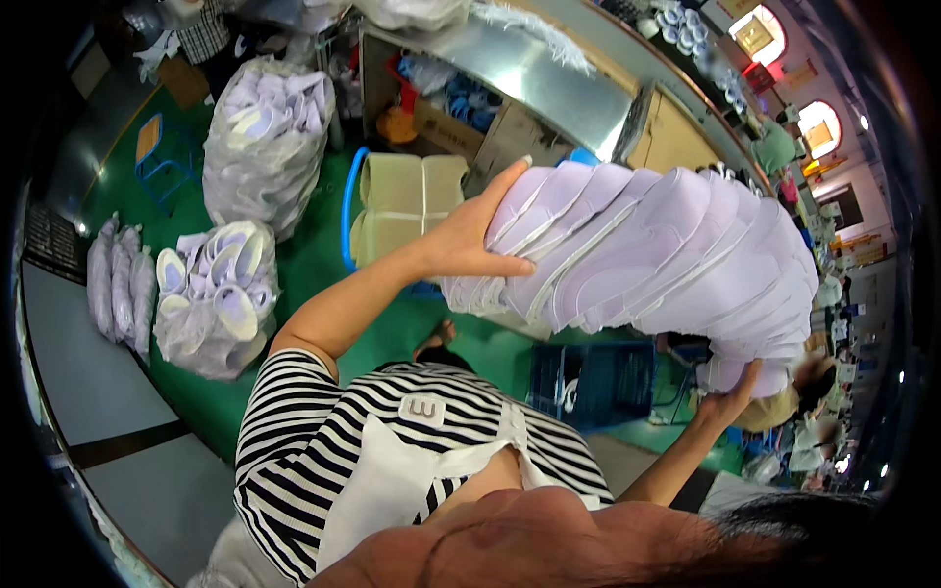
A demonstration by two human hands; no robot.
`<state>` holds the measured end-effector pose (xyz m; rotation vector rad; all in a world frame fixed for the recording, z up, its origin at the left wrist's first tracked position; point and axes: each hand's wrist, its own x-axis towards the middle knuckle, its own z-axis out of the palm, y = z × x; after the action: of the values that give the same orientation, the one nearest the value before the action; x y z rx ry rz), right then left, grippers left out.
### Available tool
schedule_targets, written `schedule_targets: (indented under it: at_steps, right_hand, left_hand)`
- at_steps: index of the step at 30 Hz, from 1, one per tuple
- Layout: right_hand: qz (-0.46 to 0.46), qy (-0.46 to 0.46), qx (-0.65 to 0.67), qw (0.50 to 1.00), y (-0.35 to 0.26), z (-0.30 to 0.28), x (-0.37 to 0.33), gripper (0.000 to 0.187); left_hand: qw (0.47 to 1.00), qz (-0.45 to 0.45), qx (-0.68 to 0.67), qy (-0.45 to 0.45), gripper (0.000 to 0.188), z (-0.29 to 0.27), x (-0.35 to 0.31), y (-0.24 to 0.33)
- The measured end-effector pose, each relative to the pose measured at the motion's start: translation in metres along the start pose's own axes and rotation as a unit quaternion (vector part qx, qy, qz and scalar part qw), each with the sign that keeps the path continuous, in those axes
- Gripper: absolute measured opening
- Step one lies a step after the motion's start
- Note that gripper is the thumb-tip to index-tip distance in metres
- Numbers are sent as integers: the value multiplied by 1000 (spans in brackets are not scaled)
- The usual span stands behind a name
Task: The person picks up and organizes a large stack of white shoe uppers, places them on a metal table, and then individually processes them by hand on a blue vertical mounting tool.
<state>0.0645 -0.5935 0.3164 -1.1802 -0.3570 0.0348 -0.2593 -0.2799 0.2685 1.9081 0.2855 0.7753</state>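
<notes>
My left grip [480,230] clamps one end of a long, curved stack of pale lavender, overlapping shoe-upper-like pieces [637,245], thumb set apart from the fingers across its layers. My right grip [730,397] pinches the lower far end (some of those fingers are hidden). The stack arches in the air between them, probably pressed from both ends so loose layers don't slip. A dark blue plastic crate [593,382] sits below it.
</notes>
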Motion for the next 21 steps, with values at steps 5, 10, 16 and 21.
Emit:
schedule_targets:
  at_steps: [5,10,16,21]
  right_hand:
    - [-21,-5,4,1000,14,34,70,53]
    - [0,-1,4,1000,22,67,112,53]
    - [15,-2,40,999,20,79,135,56]
    - [2,14,19,1000,32,89,148,55]
  left_hand:
    - [999,49,13,14,114,-14,71,-21]
    - [1000,26,14,6,112,-28,117,-19]
    - [998,52,-20,-31,110,-29,171,-25]
    - [997,51,7,-55,107,-38,208,-45]
